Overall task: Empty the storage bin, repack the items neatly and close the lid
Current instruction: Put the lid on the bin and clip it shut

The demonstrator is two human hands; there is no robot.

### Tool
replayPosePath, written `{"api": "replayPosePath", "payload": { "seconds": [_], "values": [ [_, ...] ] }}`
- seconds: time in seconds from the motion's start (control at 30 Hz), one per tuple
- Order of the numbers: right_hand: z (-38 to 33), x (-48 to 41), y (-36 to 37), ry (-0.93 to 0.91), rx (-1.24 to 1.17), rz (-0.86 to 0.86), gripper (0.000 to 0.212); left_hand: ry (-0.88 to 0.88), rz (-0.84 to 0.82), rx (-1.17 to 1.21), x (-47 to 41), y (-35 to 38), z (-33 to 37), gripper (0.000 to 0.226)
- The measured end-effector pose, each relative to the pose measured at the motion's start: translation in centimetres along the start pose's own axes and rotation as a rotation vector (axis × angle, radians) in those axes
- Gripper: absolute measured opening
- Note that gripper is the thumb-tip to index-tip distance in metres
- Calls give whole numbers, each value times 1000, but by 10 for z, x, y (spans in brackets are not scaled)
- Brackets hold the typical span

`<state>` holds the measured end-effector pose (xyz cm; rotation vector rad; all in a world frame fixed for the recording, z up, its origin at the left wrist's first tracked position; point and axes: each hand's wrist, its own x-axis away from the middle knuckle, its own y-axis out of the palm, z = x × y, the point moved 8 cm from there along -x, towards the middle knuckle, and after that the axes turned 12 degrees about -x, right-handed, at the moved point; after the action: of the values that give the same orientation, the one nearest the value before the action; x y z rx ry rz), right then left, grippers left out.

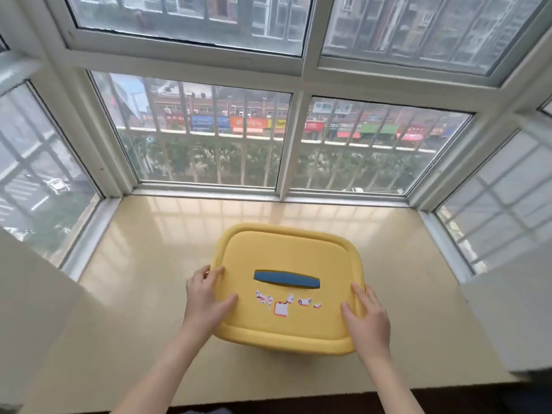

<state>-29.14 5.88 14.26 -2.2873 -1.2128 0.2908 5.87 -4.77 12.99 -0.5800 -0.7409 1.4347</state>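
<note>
Your left hand point(206, 297) lies on the left edge of the lid point(283, 252). Its fingers are spread and nearly straight along the rim, and the thumb reaches inward across the flat top. Your right hand point(369, 318) mirrors it on the right edge, with straight fingers laid along the raised rim and the thumb splayed onto the top. Neither hand pinches anything; both rest flat on the plastic.

Beyond both hands stands a bay window point(209, 138). It has white frames and clear glass panes, with thin vertical bars outside. It wraps round to panes on your left hand's side and your right hand's side.

Under your forearms, and reaching ahead to the window frame, is the sill point(149, 264), a smooth, glossy cream slab that reflects the panes.

Between your hands sits the yellow storage bin point(268, 324), set on the sill nearer you than the glass. Its lid is on. The lid is matte yellow plastic, a rounded rectangle with soft corners and a raised border around a flat centre panel.

Between your two thumbs and slightly ahead of them, a long, narrow blue handle point(286, 279) lies flat in a recess across the lid.

Just nearer you than the handle, torn sticker scraps point(280, 309) cling to the lid. They are white bits with red and blue edges, the largest roughly square.
</note>
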Motion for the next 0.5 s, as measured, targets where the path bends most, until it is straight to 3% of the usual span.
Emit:
{"api": "replayPosePath", "payload": {
  "seconds": [0.2,0.5],
  "values": [
    [24,-13,9,158,-74,9,60,67,-148,-39,-30,46,-2,80],
    [77,-66,51,252,15,-135,66,-105,-166,-47,-37,111,-35,81]
  ]
}}
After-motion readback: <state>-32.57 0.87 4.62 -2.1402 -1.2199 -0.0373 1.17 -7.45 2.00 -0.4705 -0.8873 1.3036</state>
